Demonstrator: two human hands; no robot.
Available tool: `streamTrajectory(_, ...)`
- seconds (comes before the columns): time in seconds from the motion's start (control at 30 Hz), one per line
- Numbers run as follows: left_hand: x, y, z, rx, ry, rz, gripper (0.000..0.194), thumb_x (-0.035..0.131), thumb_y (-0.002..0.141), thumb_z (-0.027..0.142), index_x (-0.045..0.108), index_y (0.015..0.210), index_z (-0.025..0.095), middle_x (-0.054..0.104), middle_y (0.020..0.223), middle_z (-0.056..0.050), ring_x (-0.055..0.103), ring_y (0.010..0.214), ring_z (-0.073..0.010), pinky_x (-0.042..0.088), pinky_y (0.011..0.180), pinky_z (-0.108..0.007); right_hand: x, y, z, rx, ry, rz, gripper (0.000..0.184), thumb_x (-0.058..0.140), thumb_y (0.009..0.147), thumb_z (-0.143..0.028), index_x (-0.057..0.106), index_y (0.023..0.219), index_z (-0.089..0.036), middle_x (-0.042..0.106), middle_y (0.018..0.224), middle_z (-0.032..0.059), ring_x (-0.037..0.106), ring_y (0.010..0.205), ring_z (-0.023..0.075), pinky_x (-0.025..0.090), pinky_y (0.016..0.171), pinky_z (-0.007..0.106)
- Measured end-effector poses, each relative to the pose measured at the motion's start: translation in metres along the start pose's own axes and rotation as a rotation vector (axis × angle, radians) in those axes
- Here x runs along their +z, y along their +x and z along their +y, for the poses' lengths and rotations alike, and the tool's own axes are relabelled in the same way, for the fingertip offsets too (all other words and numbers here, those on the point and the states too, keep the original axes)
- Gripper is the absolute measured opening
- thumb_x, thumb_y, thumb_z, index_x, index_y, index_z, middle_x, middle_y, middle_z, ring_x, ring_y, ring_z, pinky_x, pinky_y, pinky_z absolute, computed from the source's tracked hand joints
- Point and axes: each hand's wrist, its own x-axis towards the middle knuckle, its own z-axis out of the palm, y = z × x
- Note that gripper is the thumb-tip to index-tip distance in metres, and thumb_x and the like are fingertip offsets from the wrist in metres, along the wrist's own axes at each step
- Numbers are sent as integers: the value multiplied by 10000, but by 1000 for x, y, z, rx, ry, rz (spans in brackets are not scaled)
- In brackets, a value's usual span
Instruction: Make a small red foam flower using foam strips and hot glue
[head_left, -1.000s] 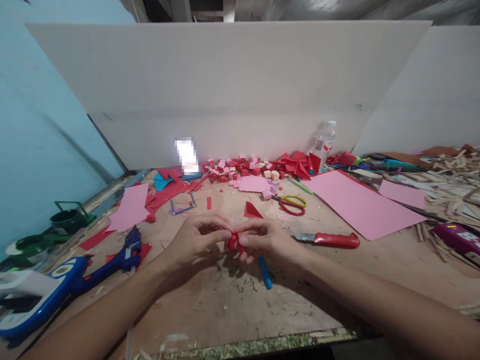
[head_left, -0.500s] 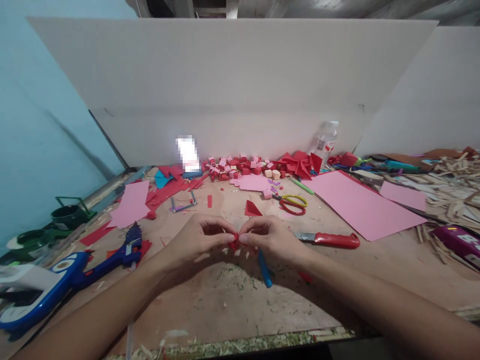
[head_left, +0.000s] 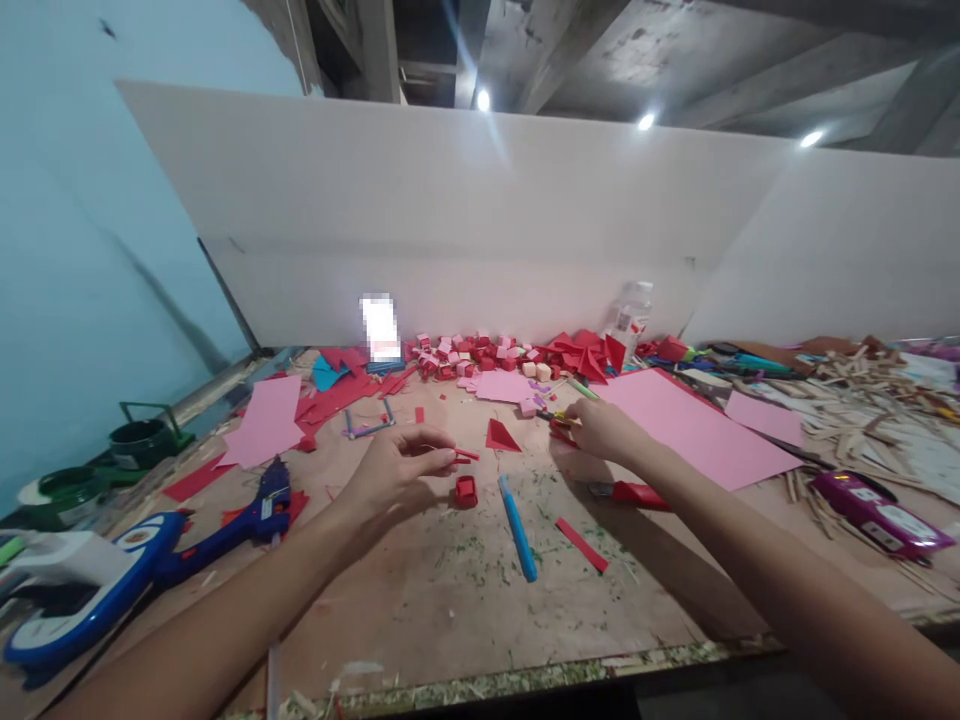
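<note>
My left hand point(head_left: 405, 460) pinches a thin folded red paper strip point(head_left: 468, 457) between thumb and fingertips. Just below it, a small red paper cube point(head_left: 466, 491) rests on the table. My right hand point(head_left: 604, 430) reaches farther forward, its fingers closed over the handles of the scissors point(head_left: 556, 418), which it partly covers. Between the hands lie a red paper triangle point(head_left: 501, 436) and a blue pen point(head_left: 518, 530). Another red strip point(head_left: 582, 545) is to the pen's right. Under my right forearm, a red-handled knife point(head_left: 636, 494) is partly hidden.
Many small red and pink cubes point(head_left: 480, 355) are heaped along the white board point(head_left: 480, 220). Pink sheets point(head_left: 690, 430) lie at right, with wood sticks point(head_left: 862, 410) beyond. A blue glue gun point(head_left: 262, 505) stands left. A bottle point(head_left: 634, 315) and a bright phone point(head_left: 381, 328) stand behind.
My hands have come apart. The red cube now sits on the table, the left hand keeps a strip, and my right hand has moved forward and right onto the scissors. The view has tilted up.
</note>
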Motion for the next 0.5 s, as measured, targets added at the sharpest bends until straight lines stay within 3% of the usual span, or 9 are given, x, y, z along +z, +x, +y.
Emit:
streamTrajectory(0.1,-2,2,-1,-4,-48,14,369,918,584,420,736,755,150,761,726,-60,716,652,-196,619,707,-345,5,1,8,9,-62,-41,272,629,928,-378,801,982,-174,768,913,138,699,828,274,417,668,303)
streamTrajectory(0.33,-2,0,3,-19,-115,3,343,913,617,400,725,757,151,767,747,-57,725,673,-184,602,685,-304,13,18,14,27,-121,-87,338,622,924,-420,765,934,-114,756,938,213,689,852,316,369,625,331)
streamTrajectory(0.5,-1,-2,5,-48,-149,21,358,918,587,378,713,770,150,744,708,-40,717,659,-180,564,595,-264,11,26,13,90,-7,-94,270,718,817,-387,707,693,-147,727,812,190,663,813,314,344,618,335)
